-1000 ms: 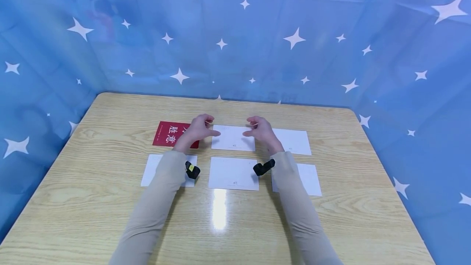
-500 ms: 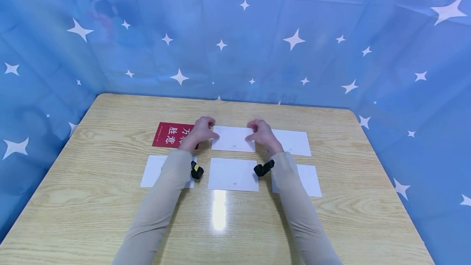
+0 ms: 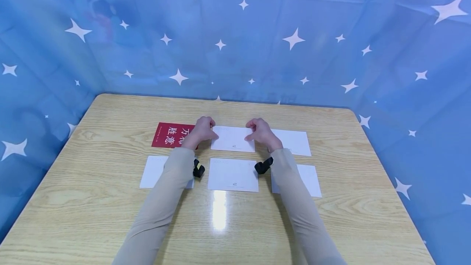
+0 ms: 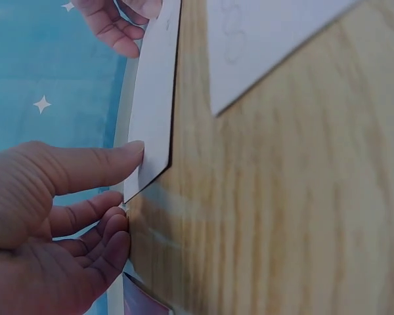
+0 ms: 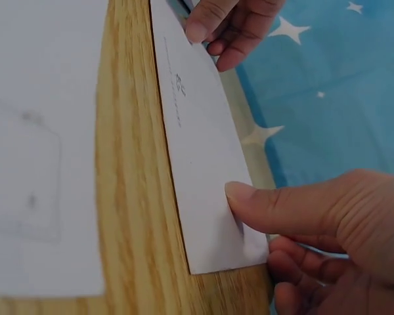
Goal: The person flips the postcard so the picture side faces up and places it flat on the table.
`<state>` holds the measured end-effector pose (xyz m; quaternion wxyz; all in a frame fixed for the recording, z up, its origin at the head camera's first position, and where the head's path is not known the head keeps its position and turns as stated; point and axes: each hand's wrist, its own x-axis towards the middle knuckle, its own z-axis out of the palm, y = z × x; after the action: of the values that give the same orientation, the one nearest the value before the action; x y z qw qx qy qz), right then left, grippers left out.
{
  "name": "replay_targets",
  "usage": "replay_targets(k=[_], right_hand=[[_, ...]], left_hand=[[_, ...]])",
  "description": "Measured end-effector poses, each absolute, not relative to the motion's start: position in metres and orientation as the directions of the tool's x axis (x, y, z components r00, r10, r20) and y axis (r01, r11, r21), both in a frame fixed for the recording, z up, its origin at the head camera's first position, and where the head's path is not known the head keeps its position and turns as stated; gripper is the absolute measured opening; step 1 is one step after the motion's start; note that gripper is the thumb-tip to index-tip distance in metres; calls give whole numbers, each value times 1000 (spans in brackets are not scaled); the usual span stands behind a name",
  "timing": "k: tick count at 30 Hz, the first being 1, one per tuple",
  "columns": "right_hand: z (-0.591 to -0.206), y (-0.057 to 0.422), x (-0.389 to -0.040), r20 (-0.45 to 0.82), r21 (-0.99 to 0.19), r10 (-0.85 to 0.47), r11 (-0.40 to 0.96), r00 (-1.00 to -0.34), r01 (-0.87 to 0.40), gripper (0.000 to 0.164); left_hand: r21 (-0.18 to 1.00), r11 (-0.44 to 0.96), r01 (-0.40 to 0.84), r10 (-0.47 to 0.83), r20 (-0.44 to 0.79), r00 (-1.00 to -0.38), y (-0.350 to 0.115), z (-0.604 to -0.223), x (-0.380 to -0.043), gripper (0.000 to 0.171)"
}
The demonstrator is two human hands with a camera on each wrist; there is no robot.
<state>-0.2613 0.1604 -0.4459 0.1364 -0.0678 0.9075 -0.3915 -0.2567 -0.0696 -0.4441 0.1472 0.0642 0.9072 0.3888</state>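
Note:
A white postcard, with a small printed mark near its front edge, lies in the middle of the back row. At its left end my left hand pinches it, thumb on the top face and fingers curled at the far edge. My right hand grips the right end the same way; in the right wrist view the thumb presses on the card and the fingertips are tucked beneath its edge. Left of it, partly under my left wrist, is a red postcard with white characters.
Another white postcard lies at the back right. The front row has a left card, a middle card and a right card, all white side up. A blue star-patterned curtain hangs behind the wooden table.
Both hands have come down from just over the middle back postcard, and thumbs and fingers have closed on its two ends. The left hand shifted slightly right. The cards have stayed in place.

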Motion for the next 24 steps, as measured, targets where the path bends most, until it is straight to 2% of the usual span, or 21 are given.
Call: replay_targets(k=[10, 24], right_hand=[[-439, 161, -268, -263, -691, -288, 722, -921, -28, 34], [-439, 161, -271, -296, -643, -257, 766, -920, -7, 42]], left_hand=[[705, 708, 45, 256, -198, -946, -68, -443, -261, 45], [726, 687, 24, 257, -213, -943, -69, -446, -262, 54]])
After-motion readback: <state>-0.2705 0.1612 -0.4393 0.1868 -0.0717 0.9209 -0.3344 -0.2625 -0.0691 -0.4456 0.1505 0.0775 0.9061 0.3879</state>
